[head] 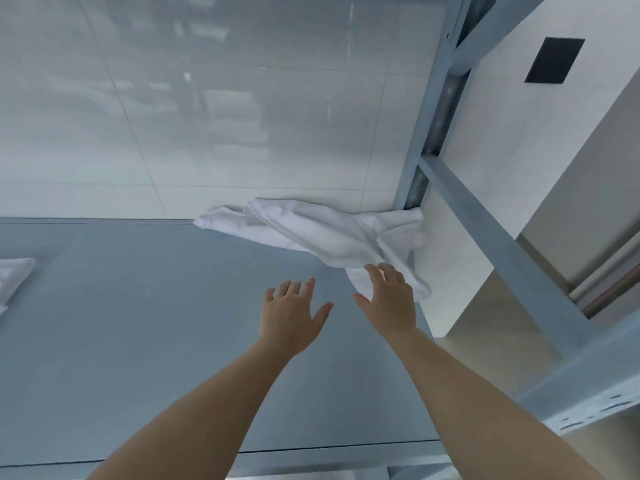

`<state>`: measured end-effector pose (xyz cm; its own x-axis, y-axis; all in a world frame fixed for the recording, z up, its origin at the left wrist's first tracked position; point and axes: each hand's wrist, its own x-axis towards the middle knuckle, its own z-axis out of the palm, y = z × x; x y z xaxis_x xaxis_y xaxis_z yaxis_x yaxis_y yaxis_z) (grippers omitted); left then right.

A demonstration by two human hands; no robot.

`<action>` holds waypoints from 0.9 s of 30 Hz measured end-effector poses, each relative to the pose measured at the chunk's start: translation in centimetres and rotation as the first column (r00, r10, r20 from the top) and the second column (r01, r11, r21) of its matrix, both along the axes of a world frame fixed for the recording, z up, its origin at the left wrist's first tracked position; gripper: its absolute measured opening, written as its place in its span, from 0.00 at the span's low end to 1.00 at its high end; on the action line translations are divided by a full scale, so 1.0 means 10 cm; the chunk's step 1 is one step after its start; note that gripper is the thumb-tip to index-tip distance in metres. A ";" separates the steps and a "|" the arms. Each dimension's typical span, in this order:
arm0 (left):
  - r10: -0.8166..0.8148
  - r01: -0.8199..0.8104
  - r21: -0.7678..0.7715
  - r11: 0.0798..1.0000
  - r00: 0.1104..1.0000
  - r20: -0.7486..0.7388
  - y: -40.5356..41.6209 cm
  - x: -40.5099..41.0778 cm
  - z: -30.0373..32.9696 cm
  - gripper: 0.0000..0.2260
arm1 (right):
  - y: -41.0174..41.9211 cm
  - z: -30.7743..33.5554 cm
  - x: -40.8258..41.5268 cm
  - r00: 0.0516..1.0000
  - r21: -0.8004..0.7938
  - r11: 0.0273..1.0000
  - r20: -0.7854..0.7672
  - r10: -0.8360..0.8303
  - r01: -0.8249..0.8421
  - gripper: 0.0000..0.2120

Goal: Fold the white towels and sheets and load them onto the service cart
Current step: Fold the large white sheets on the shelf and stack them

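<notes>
A crumpled white towel (322, 230) lies at the back right corner of a grey-blue shelf surface (138, 323), against the tiled wall and the shelf's upright post. My right hand (389, 299) is stretched out with straight fingers, its fingertips over the towel's near corner. My left hand (292, 315) hovers beside it over the bare surface, fingers spread, holding nothing. At the left edge of the view part of a folded white towel (12, 278) rests on the same surface.
A grey metal rack post (429, 109) and a slanting crossbar (491, 237) frame the right side. Glossy white wall tiles (207, 98) rise behind the shelf. A beige floor and a wall with a dark square opening (554, 60) show beyond the rack.
</notes>
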<state>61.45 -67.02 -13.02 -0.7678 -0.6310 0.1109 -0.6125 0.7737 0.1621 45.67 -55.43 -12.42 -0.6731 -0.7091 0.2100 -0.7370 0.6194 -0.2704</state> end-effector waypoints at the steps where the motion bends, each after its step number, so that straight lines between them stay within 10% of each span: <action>1: -0.007 0.007 -0.015 1.000 1.000 -0.005 -0.02 -0.05 -0.05 0.32 | -0.06 -0.04 -0.07 1.000 -0.006 1.000 -0.019 0.003 -0.003 0.30; 5: -0.016 0.014 -0.094 0.995 1.000 -0.017 -0.12 -0.23 -0.23 0.32 | -0.32 -0.28 -0.35 0.999 0.031 1.000 -0.048 -0.002 0.004 0.29; 9: -0.022 0.013 -0.152 0.988 0.998 -0.058 -0.20 -0.28 -0.31 0.33 | -0.50 -0.44 -0.55 0.992 0.028 0.997 -0.106 -0.062 0.065 0.08; 18: 0.000 -0.011 -0.081 0.997 0.991 -0.136 -0.22 -0.02 0.20 0.38 | -0.53 0.34 0.12 0.964 -0.411 0.885 -0.231 0.132 -0.219 0.12; 27: -0.244 0.245 -0.022 0.969 0.946 -0.215 -0.22 0.41 0.59 0.30 | 0.21 0.54 0.96 0.923 -0.395 0.836 -0.222 0.314 -0.380 0.14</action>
